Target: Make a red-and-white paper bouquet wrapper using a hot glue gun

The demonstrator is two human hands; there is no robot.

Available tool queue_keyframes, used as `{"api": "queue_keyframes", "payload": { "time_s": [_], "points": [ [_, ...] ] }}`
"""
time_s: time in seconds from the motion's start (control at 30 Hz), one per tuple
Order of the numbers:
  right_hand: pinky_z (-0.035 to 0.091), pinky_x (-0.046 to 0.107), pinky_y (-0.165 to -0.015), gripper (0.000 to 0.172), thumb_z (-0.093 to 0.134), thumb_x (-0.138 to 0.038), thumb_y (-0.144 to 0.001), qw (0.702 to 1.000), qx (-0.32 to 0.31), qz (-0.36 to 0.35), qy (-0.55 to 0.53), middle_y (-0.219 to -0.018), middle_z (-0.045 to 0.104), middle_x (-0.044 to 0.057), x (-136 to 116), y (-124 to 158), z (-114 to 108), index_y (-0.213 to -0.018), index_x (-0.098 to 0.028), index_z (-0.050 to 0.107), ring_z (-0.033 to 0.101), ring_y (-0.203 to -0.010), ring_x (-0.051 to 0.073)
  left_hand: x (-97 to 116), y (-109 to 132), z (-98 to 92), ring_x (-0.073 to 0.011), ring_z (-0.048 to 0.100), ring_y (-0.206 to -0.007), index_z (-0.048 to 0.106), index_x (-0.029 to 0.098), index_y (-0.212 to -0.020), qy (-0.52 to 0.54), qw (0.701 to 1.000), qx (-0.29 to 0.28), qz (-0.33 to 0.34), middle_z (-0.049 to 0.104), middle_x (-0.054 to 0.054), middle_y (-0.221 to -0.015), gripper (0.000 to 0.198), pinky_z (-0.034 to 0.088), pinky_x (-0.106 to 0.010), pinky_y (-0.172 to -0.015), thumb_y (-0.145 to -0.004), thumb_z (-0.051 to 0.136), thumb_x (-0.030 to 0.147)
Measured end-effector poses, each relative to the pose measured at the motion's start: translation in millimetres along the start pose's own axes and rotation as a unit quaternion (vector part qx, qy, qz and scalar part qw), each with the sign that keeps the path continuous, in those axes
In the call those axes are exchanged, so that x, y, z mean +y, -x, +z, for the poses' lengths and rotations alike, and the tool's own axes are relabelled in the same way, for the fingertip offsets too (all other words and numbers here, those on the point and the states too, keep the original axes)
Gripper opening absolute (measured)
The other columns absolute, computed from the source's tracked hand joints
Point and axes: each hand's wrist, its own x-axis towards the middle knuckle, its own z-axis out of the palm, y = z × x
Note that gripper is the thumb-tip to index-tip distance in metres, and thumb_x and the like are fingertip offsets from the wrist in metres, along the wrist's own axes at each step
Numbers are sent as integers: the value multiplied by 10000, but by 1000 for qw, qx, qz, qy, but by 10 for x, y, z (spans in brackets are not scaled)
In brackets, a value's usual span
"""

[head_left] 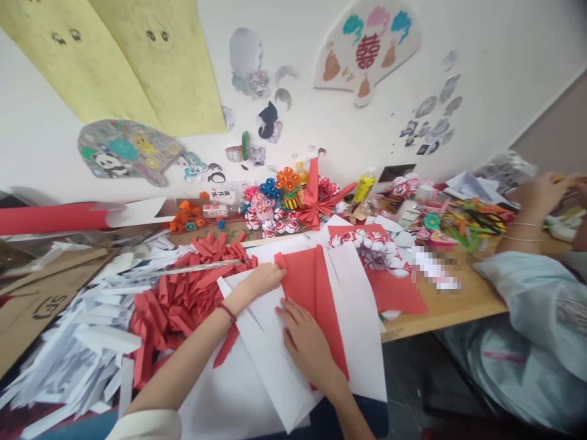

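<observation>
A sheet of red paper [300, 278] with a lengthwise crease lies over white paper [360, 318] on the table in front of me. My left hand [267, 280] has its fingers closed at the upper left corner of the red sheet. Lower down, my right hand [305, 342] rests flat with fingers spread across the left part of the red sheet and the white paper beside it. Left of my hands is a heap of folded red paper strips [178, 311], with a pile of folded white strips [87, 348] beyond it. A single red strip [227, 345] lies near my left forearm.
A cardboard piece [50, 299] lies at far left. Along the wall stand paper flowers [287, 180], a red folded paper piece [316, 198] and a yellow bottle [364, 185]. Red-and-white paper balls [371, 247] sit at right. Another person's sleeve [536, 299] is at the right edge.
</observation>
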Motion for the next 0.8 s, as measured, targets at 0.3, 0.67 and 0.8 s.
{"api": "queue_keyframes", "payload": {
  "time_s": [0.3, 0.67, 0.8],
  "points": [
    [433, 448, -1181, 530, 434, -110, -943, 1000, 6, 6, -12, -1543, 507, 53, 45, -21, 93, -1447, -230, 546, 446, -1446, 215, -46, 8, 52, -273, 719, -909, 630, 106, -1052, 36, 999, -2, -10, 731, -156, -938, 153, 554, -373, -830, -935, 530, 108],
    [444, 432, -1169, 483, 410, -148, -989, 1000, -5, 1, -8, -1571, 471, 39, 89, -34, 128, -1453, -208, 532, 424, -1461, 210, -81, 250, -40, -268, 713, -852, 566, 124, -1091, 73, 990, 24, -120, 709, -139, -1005, 175, 520, -335, -668, -1023, 409, 162],
    [469, 428, -1145, 482, 416, -147, -989, 1000, 3, -3, -9, -1557, 491, 45, 103, -44, 130, -1452, -205, 533, 448, -1444, 212, -42, 182, -36, -244, 699, -866, 578, 149, -1027, 85, 986, 33, -138, 699, -104, -1013, 122, 508, -316, -665, -1017, 503, 244]
  ]
}}
